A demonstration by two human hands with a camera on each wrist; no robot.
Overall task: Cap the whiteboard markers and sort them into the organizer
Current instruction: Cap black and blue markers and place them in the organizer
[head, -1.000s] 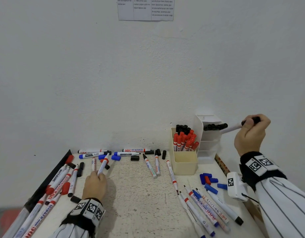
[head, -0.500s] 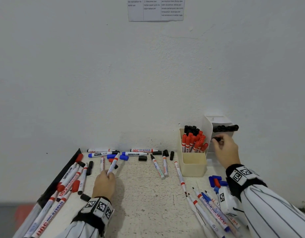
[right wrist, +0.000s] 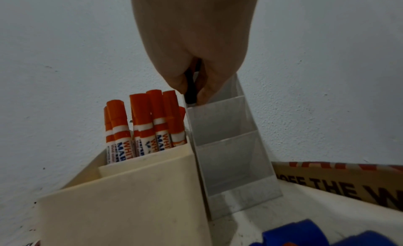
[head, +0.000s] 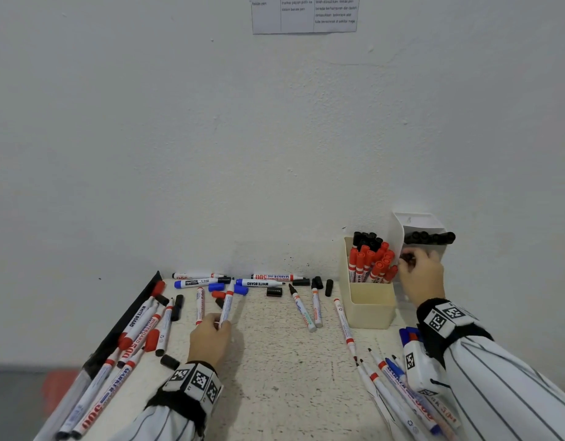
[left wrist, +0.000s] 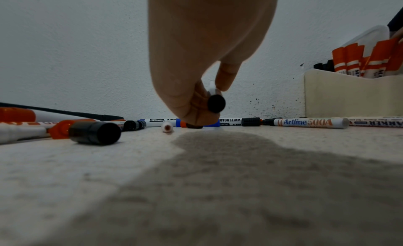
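My left hand [head: 218,323] rests on the table and pinches the rear end of an uncapped white marker with a red band [head: 227,300], whose black end cap [left wrist: 216,104] shows between my fingers. My right hand [head: 409,261] grips a black-capped marker [right wrist: 190,85] at the rim of the second tier of the white stepped organizer [right wrist: 229,146]. Its barrel is hidden behind the divider. The top tier [head: 416,219] holds several black-capped markers [head: 430,238]. A cream box [head: 371,308] beside it holds several red-capped markers [head: 368,262] and black-capped ones.
Loose markers and red, blue and black caps lie across the speckled table [head: 274,361], thickest at the left by a black rail [head: 128,316] and at the front right. A cardboard box [right wrist: 340,177] lies right of the organizer. Blue caps [right wrist: 292,232] sit near my right wrist.
My right hand came down and left from the organizer's top tier to the second tier, still holding the black-capped marker. My left hand kept its pinch on the same marker.
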